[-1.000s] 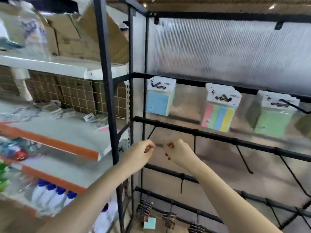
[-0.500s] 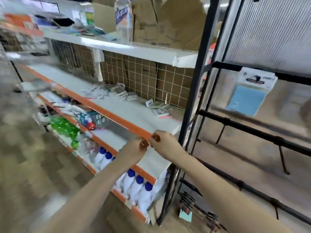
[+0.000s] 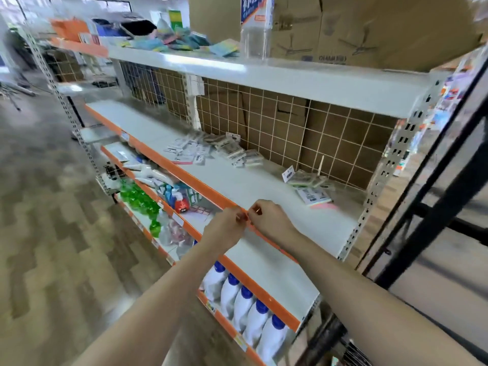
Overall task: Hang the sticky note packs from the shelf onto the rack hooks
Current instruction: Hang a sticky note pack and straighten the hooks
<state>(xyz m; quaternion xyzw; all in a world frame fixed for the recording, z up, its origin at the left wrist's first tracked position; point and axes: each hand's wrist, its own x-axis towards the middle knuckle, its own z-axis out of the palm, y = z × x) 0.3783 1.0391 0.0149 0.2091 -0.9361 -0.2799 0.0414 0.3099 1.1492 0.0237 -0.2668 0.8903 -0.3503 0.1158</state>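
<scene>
left hand [image 3: 228, 225]: fingers curled, fingertips meeting right's, above shelf's orange edge; grip unclear
right hand [image 3: 268, 220]: same, curled; contents unclear
sticky note packs [image 3: 310, 184]: lying on white shelf [image 3: 237, 184], right end
rack [image 3: 446, 207]: black, far right

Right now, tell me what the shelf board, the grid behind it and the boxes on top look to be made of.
Shelf board: likely painted sheet metal, smooth pale grey with a soft sheen and an orange front edge. Grid panel: thin cream-coated wire, seemingly metal, in open squares. Boxes: brown corrugated cardboard, matte, with folded flaps and printed fan outlines.
</scene>
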